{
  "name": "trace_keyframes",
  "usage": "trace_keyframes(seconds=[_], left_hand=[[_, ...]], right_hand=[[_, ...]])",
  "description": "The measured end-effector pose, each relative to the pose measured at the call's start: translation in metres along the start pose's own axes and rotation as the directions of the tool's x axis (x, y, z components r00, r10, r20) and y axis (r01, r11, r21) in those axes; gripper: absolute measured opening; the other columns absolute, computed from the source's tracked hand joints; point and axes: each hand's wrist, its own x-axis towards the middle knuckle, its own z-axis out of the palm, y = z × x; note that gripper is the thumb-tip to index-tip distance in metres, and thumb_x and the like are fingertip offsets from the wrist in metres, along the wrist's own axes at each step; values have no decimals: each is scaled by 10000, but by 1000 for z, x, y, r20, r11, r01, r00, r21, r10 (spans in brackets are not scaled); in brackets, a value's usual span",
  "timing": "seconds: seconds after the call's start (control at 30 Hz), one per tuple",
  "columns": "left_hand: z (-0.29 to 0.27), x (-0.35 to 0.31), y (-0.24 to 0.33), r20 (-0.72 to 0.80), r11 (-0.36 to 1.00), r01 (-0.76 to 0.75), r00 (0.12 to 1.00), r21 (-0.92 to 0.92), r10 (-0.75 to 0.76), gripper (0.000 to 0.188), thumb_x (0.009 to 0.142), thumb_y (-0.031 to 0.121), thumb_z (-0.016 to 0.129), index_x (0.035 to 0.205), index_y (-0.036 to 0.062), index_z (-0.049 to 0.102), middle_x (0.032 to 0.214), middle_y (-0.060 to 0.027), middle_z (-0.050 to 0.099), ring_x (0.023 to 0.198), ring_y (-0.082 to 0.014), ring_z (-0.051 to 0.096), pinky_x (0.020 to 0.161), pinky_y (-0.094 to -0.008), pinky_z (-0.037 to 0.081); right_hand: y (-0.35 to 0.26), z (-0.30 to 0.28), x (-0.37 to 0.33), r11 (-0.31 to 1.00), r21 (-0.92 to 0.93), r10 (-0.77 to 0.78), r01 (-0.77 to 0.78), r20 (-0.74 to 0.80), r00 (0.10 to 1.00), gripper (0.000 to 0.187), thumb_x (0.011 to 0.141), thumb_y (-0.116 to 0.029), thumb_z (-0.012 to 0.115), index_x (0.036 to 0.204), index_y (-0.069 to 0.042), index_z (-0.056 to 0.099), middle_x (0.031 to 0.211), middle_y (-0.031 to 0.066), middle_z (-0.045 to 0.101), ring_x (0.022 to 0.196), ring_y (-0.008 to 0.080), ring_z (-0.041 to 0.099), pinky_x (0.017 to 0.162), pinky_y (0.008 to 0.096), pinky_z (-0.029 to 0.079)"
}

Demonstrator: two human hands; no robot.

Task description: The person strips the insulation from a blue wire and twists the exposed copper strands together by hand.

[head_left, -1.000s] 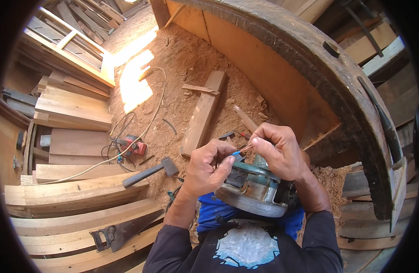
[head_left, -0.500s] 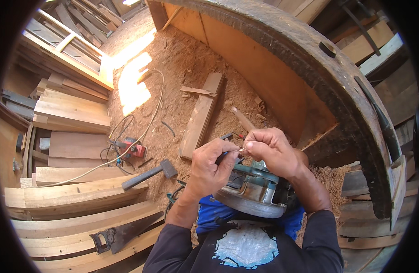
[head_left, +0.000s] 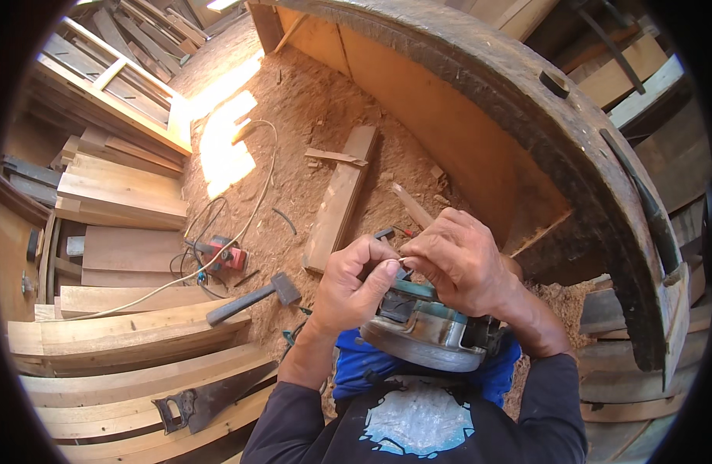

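My left hand (head_left: pixel 354 282) and my right hand (head_left: pixel 466 263) meet in front of me, both closed in a pinch. Between their fingertips is a small, thin, pale piece (head_left: pixel 403 261), too small to name. Just below the hands, a green and metal power tool with a round grey base (head_left: pixel 429 344), which looks like a router, rests on my lap over blue cloth. Both hands partly cover its upper side. Beyond my right fingers a narrow wood offcut (head_left: pixel 412 205) lies on the sawdust.
A hammer (head_left: pixel 274 294) and a handsaw (head_left: pixel 209 398) lie on stacked boards (head_left: pixel 131 325) at left. Near them are a red power tool (head_left: pixel 228 254) and a looping cable (head_left: pixel 272 166). A plank (head_left: pixel 340 197) lies ahead; a large curved wooden piece (head_left: pixel 518 85) arches along the right.
Both hands have shifted slightly left, still pinching together. My right hand has turned, its back now more toward me and its fingers lower over the power tool.
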Motion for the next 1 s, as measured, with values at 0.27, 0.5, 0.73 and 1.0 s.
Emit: trace_keyframes(seconds=[0.27,0.5,0.73,1.0], left_hand=[[9,3,-7,71,666,-510,819,545,569,158,879,-38,734,1015,4,663,839,-136,674,719,-285,676,638,-362,546],[8,6,-6,103,619,-529,802,581,589,122,903,-3,723,1007,9,660,814,-133,659,657,-258,646,602,-339,524],[-1,-6,-4,-92,981,-115,987,155,130,62,976,44,632,926,8,630,769,-35,614,659,-84,542,583,-264,439],[-1,-4,-2,-27,997,-62,998,48,63,65,979,35,637,926,4,616,776,-31,604,674,-100,540,602,-273,438]], right_hand=[[-3,-6,0,296,615,444,-731,589,675,292,1051,-191,553,838,-24,661,681,-41,528,656,60,499,578,286,409],[-2,-9,-3,252,570,415,-782,666,620,225,1025,-206,613,914,-19,673,735,-16,578,657,81,520,586,271,422],[1,-8,1,997,-23,-76,76,25,997,503,727,-22,834,1211,-47,702,974,92,692,770,269,628,690,384,518],[4,2,3,994,105,18,-18,7,1000,126,910,-122,718,858,-28,652,784,37,620,684,201,578,623,393,476]])
